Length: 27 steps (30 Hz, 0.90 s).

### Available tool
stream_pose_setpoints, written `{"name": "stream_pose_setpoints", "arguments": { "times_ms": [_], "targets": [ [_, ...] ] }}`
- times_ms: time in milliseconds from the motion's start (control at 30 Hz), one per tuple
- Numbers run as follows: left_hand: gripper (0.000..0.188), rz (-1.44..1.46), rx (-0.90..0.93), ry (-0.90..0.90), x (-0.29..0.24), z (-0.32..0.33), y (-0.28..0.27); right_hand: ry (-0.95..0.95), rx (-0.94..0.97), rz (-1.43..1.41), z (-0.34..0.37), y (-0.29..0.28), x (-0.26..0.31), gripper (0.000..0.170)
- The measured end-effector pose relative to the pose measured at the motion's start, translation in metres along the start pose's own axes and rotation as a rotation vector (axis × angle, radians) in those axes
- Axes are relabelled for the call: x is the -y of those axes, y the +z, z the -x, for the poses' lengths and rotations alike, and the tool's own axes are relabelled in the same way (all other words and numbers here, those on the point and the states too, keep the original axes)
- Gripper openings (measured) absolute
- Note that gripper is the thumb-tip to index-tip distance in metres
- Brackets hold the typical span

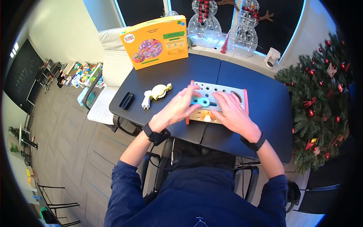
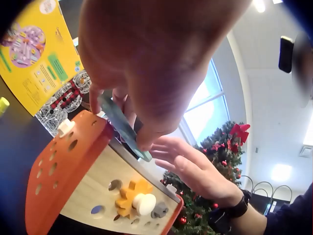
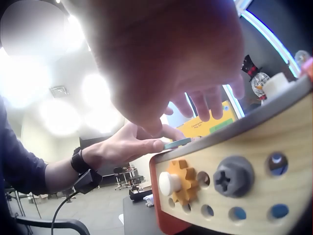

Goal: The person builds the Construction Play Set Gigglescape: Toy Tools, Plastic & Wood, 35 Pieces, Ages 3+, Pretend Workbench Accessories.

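Note:
A toy workbench [image 1: 246, 101] stands on the black table, with a grey holed top, red-orange ends and a pale wood front. My left hand [image 1: 174, 108] pinches a teal strip with holes [image 1: 199, 101] between thumb and fingers, at the left part of the top. In the left wrist view the strip [image 2: 120, 125] is tilted, close over the top's edge. My right hand [image 1: 235, 116] is over the right part of the top, fingers extended and holding nothing. The wood front carries an orange gear [image 3: 186, 182] with a white peg [image 3: 168, 183], and a grey bolt [image 3: 234, 177].
Left on the table [image 1: 261, 94] lie a black tray-like piece [image 1: 126, 100] and a bundle of yellow and white pieces [image 1: 159, 91]. A yellow box [image 1: 159, 34] stands at the back. A decorated Christmas tree [image 1: 310, 102] borders the right side, a white chair [image 1: 111, 75] the left.

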<state>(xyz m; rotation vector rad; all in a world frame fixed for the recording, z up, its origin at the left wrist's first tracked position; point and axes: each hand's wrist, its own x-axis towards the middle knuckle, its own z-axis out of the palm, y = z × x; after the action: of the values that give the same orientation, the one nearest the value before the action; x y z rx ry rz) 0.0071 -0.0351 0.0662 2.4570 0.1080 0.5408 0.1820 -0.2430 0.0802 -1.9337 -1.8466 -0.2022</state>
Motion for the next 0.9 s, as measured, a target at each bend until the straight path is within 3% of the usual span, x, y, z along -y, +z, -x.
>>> {"name": "stream_pose_setpoints", "arguments": {
  "times_ms": [167,267,333,467,600,800,900],
  "targets": [
    [0.076,-0.115,0.084,0.055,0.002,-0.005,0.004,-0.006,0.027,-0.081,-0.005,0.03,-0.003,0.05],
    [0.079,0.123,-0.016,-0.006,0.012,0.008,0.002,-0.013,-0.006,-0.044,-0.004,0.035,-0.004,0.045],
    [0.069,0.147,-0.137,-0.092,0.014,0.019,-0.009,-0.013,-0.021,-0.044,-0.005,0.036,-0.002,0.042],
    [0.059,-0.031,-0.359,-0.285,0.084,0.049,-0.007,-0.029,-0.039,-0.045,-0.009,0.037,0.002,0.04],
    [0.054,-0.51,-0.292,-0.446,0.132,0.078,-0.014,-0.036,-0.037,-0.036,-0.011,0.038,0.003,0.04],
    [0.062,-0.636,-0.178,-0.674,0.163,0.089,-0.019,-0.027,-0.014,-0.052,-0.01,0.035,0.001,0.039],
    [0.058,-0.657,-0.217,-0.639,0.185,0.088,-0.014,-0.024,0.006,-0.065,-0.01,0.031,0.002,0.039]
  ]
}}
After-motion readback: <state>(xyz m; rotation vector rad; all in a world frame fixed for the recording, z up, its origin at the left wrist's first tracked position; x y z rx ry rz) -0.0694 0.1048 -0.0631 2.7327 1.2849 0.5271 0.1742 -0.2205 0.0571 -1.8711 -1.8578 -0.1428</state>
